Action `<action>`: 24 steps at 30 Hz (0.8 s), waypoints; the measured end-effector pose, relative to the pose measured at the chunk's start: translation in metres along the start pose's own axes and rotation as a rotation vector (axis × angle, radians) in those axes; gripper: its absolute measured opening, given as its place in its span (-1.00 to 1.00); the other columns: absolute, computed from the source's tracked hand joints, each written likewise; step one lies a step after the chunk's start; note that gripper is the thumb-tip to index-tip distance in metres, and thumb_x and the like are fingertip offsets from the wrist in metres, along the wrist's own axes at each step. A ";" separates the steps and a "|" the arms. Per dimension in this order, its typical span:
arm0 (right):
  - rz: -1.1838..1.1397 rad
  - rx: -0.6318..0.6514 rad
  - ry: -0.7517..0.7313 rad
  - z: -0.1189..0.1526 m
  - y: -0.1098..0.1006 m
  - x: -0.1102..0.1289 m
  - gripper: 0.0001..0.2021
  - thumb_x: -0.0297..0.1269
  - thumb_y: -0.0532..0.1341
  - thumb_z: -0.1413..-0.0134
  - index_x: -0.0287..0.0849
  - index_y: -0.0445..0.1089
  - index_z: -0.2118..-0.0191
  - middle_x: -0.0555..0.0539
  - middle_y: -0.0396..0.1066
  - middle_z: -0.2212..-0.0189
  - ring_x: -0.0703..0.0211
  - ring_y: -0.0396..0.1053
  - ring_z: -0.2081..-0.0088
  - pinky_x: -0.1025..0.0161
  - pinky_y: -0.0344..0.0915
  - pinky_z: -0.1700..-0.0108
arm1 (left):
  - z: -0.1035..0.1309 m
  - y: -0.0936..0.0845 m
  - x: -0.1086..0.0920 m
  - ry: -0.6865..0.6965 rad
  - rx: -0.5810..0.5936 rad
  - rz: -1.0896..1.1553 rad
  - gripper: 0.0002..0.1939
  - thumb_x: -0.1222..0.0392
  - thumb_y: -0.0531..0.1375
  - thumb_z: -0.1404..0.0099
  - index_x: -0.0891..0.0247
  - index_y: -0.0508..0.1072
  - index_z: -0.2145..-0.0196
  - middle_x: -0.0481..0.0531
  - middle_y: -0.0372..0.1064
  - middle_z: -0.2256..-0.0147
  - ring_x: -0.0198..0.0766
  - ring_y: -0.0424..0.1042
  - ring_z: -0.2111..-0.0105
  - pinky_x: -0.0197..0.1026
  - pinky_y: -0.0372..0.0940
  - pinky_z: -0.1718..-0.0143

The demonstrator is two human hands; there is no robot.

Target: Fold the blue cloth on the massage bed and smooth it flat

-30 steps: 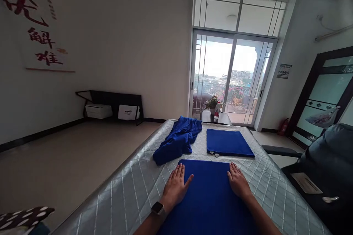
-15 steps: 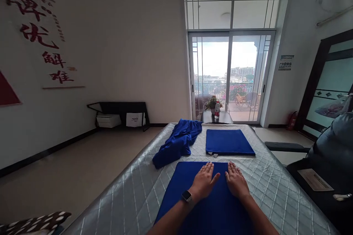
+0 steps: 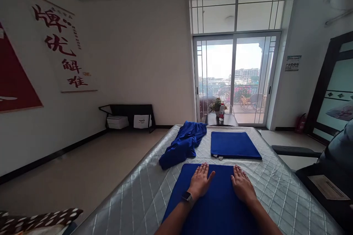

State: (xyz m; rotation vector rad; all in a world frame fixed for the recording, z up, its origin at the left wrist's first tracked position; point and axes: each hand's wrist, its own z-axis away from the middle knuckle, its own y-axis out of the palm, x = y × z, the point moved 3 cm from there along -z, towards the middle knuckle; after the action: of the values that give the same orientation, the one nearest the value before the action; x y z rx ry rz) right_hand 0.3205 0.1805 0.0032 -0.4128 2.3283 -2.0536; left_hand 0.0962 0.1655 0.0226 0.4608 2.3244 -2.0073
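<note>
A flat blue cloth (image 3: pixel 217 205) lies in front of me on the silver quilted table cover (image 3: pixel 138 194). My left hand (image 3: pixel 200 181), with a watch (image 3: pixel 186 196) on its wrist, rests flat on the cloth near its far edge, fingers stretched out and thumb apart. Flat by the cloth's far right corner is my right hand (image 3: pixel 243 186), fingers also straight. Neither hand grips anything. Beyond them a neatly folded blue cloth (image 3: pixel 235 144) shows small white tags on its near edge. To its left sits a crumpled blue cloth (image 3: pixel 183 143).
Past the table's far end stands a small dark table (image 3: pixel 212 120) with a bottle (image 3: pixel 221 112) and a potted plant (image 3: pixel 217 104). On the right is a dark chair (image 3: pixel 331 176) with a paper on it. A brown-and-white patterned fabric (image 3: pixel 41 222) shows at lower left.
My hands have moved apart along the cloth's far edge, the left one leftward and the right one toward the right corner. The view has turned slightly left.
</note>
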 end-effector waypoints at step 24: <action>0.021 0.046 0.012 0.050 -0.026 0.025 -0.37 -0.15 -0.26 -0.32 -0.41 -0.07 -0.39 -0.19 -0.16 -0.40 0.12 -0.26 -0.41 0.08 -0.23 -0.38 | 0.027 -0.037 0.046 -0.108 -0.080 -0.036 -0.16 -0.21 -0.30 -0.45 0.63 0.07 -0.33 0.41 -0.04 -0.35 0.05 -0.08 -0.37 0.03 -0.06 -0.34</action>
State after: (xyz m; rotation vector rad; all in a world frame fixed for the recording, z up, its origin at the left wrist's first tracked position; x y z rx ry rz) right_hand 0.3099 0.1237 0.0256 -0.3737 2.2764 -2.1022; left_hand 0.0387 0.1444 0.0439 0.3004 2.3537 -1.8948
